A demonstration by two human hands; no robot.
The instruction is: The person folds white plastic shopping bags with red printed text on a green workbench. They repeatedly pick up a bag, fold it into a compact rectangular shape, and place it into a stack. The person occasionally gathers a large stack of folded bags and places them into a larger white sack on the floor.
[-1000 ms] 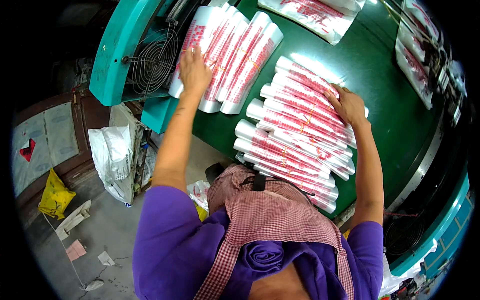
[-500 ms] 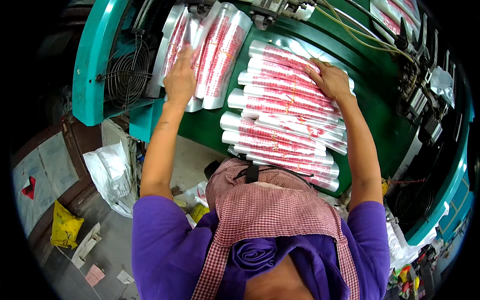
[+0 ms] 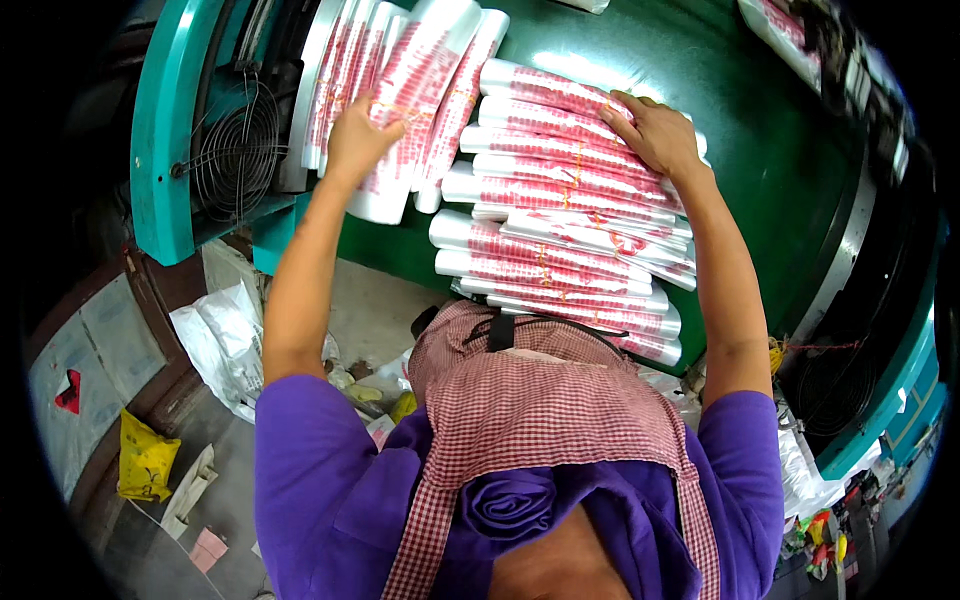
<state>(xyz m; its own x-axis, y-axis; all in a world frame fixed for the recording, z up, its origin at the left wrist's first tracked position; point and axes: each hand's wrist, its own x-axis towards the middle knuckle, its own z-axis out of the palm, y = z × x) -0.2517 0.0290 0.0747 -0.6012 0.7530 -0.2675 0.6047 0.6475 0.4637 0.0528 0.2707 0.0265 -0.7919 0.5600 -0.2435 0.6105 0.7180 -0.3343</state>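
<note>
The green tabletop (image 3: 775,175) was the broadest thing before you, reaching from under your left arm across to the dark machinery on the right. Your purple shirt (image 3: 320,480) and red-and-white checked apron (image 3: 550,410) filled the lower middle, close against the table's near edge. The row of clear, red-printed plastic bundles (image 3: 565,195) lay on the green surface just beyond the apron, stacked away from you, some ends sticking out unevenly. The teal machine frame (image 3: 165,140) stood at your left, beside the smaller group of bundles (image 3: 345,60), whose lengths pointed away from you. One wide bundle (image 3: 415,105) slanted over that group, slightly blurred. A round wire guard (image 3: 240,150) sat inside the frame.

Your two hands were well apart. The right hand (image 3: 655,135) rested on the far end of the row, palm down, fingers loosely spread. The left hand (image 3: 355,145) was at the wide bundle's left edge, thumb stretched over its print; you could not tell whether the fingers gripped it. Below on the floor lay a yellow bag (image 3: 145,455) and, smaller, a pink scrap (image 3: 208,550).
</note>
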